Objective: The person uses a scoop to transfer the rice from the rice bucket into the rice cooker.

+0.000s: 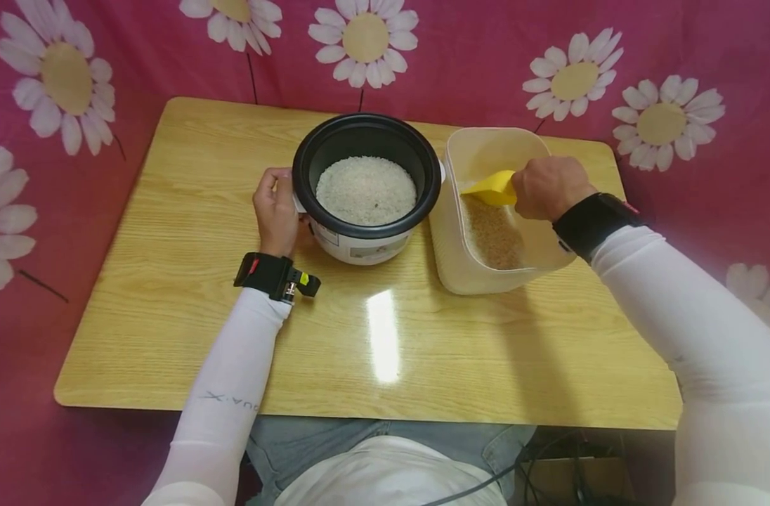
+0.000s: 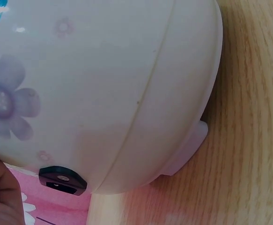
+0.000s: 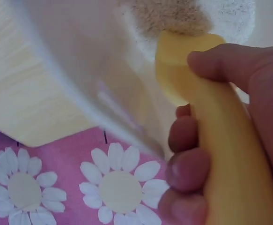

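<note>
A white rice cooker (image 1: 360, 251) with a black inner pot (image 1: 305, 161) stands at the back middle of the table, with white rice (image 1: 366, 190) in the pot. My left hand (image 1: 276, 214) grips the cooker's left side handle (image 1: 298, 204); the left wrist view shows its curled fingers at the lower left, beside the flowered cooker wall (image 2: 103, 93). On the right, my right hand (image 1: 552, 186) holds a yellow scoop (image 1: 494, 188) by its handle (image 3: 234, 154), inside a translucent plastic bin (image 1: 447, 246). Brownish grain (image 1: 495, 235) lies in the bin under the scoop's tip.
The wooden table (image 1: 189, 337) carries the cooker and, close to its right, the bin. Behind them hangs a pink cloth (image 1: 467, 63) with white flowers. A dark cable (image 1: 480, 486) crosses my lap below the front edge.
</note>
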`<act>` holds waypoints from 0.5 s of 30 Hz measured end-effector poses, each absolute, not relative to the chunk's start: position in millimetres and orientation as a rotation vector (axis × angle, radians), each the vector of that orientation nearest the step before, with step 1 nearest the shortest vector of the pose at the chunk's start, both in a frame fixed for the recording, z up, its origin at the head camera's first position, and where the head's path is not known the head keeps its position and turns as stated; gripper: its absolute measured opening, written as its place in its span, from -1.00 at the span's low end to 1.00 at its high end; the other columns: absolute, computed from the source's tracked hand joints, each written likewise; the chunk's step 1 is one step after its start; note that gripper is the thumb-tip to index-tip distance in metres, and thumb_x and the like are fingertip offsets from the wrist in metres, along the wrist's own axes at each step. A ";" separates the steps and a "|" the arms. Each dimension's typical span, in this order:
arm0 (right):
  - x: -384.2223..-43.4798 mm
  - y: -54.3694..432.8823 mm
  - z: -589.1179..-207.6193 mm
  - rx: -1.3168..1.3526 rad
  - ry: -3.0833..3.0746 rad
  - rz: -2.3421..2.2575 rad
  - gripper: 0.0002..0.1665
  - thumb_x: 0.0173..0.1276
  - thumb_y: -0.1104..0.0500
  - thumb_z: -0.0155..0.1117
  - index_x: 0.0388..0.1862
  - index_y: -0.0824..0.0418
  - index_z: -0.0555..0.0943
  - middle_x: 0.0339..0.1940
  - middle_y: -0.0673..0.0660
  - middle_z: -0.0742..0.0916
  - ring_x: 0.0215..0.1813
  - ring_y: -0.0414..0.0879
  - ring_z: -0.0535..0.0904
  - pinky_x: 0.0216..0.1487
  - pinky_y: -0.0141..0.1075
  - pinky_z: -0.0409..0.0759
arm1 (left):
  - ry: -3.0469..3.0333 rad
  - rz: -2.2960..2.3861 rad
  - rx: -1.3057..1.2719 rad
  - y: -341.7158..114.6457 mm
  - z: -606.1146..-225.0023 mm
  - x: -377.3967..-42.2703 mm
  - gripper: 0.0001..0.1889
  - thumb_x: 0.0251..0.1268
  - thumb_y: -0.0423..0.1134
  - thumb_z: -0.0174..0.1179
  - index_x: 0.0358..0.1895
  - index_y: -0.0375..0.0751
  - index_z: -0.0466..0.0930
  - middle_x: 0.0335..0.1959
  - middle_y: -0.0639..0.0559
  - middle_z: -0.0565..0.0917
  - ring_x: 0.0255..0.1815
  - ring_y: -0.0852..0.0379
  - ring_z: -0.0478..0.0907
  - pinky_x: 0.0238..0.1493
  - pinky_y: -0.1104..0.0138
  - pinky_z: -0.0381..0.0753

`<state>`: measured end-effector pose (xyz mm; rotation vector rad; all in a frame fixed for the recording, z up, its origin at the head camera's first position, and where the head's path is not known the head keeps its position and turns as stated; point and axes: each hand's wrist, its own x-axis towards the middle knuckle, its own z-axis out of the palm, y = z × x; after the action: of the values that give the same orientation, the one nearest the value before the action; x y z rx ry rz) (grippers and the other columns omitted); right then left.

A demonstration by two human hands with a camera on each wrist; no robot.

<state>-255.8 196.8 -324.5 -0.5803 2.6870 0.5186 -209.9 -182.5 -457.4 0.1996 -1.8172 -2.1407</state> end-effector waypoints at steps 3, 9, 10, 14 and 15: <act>-252.0 196.2 -323.2 -0.545 2.670 0.540 -0.75 0.34 0.14 0.29 -0.24 0.35 0.66 -0.48 0.25 0.70 -0.52 0.08 0.57 -0.27 0.10 0.79 | -1.812 -2.167 0.209 -182.0 -456.7 -209.3 -0.81 0.66 -0.11 -0.03 -0.09 0.01 0.59 -0.40 0.15 0.68 -0.63 0.23 0.54 -0.64 0.40 0.51; -243.0 193.6 -318.5 -0.520 2.630 0.548 -0.73 0.35 0.13 0.34 -0.21 0.37 0.66 -0.45 0.26 0.73 -0.50 0.08 0.61 -0.21 0.13 0.79 | -1.813 -2.181 0.222 -181.5 -455.8 -208.7 -0.80 0.65 -0.10 -0.02 -0.07 -0.01 0.60 -0.40 0.15 0.69 -0.63 0.22 0.55 -0.64 0.40 0.52; -241.3 192.9 -316.9 -0.526 2.628 0.540 -0.72 0.34 0.13 0.36 -0.20 0.37 0.66 -0.44 0.26 0.74 -0.49 0.08 0.61 -0.21 0.13 0.79 | -1.811 -2.179 0.219 -181.2 -455.6 -208.5 -0.80 0.65 -0.10 -0.01 -0.07 -0.01 0.60 -0.40 0.15 0.69 -0.64 0.22 0.55 -0.64 0.41 0.52; -234.3 188.1 -309.5 -0.578 2.591 0.563 -0.72 0.31 0.13 0.38 -0.17 0.35 0.69 -0.41 0.26 0.76 -0.47 0.07 0.61 -0.22 0.09 0.80 | -1.799 -2.171 0.213 -180.9 -455.9 -208.8 -0.80 0.65 -0.09 -0.01 -0.10 0.00 0.60 -0.41 0.15 0.68 -0.64 0.24 0.54 -0.65 0.43 0.50; -232.4 186.7 -307.6 -0.584 2.580 0.564 -0.71 0.31 0.13 0.39 -0.16 0.35 0.69 -0.40 0.26 0.77 -0.47 0.06 0.61 -0.20 0.08 0.80 | -1.797 -2.172 0.212 -180.7 -455.9 -208.6 -0.80 0.65 -0.09 -0.01 -0.10 0.00 0.60 -0.41 0.16 0.68 -0.64 0.24 0.54 -0.65 0.44 0.50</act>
<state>-232.4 186.7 -307.6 -0.5841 2.5803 0.5643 -208.6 -180.7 -455.9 0.2124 -1.7969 -2.1725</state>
